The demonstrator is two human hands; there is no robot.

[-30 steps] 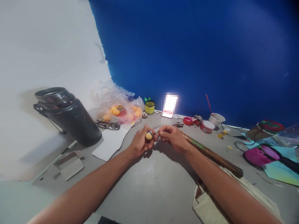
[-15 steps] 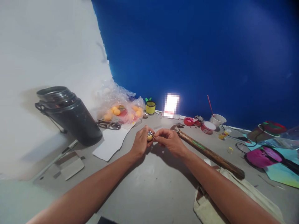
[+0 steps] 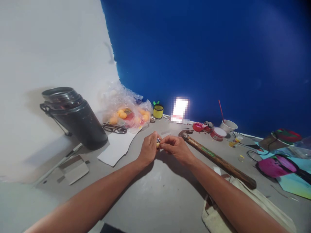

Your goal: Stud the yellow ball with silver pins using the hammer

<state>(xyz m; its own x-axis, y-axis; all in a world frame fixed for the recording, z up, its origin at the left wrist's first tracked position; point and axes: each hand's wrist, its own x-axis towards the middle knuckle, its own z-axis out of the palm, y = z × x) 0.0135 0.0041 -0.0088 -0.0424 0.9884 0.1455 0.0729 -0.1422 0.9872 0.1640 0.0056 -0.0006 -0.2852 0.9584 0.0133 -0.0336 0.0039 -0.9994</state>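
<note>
Over the middle of the table, my left hand (image 3: 148,148) is closed around a small shiny ball (image 3: 158,142), silvery above and yellowish below. Its thumb rests along the ball's near top, and the palm side hides much of the ball. My right hand (image 3: 177,148) comes in from the right with thumb and forefinger pinched together against the ball's right side. Whatever lies between those fingertips is too small and covered to make out. Just beyond the right hand lies a hammer (image 3: 213,157) with a worn wooden handle.
A black flask (image 3: 77,119), eyeglasses (image 3: 115,128) and white paper (image 3: 118,145) are at left. Behind stand a plastic bag of orange balls (image 3: 126,111), a yellow cup (image 3: 158,111) and a glowing blurred screen (image 3: 179,109). A white cup (image 3: 228,126), pink roll (image 3: 277,166) and beige cloth (image 3: 255,207) occupy the right.
The whole view has shifted slightly. My hands have come a little closer together, and less of the shiny ball shows between them. Its hold in my left hand continues.
</note>
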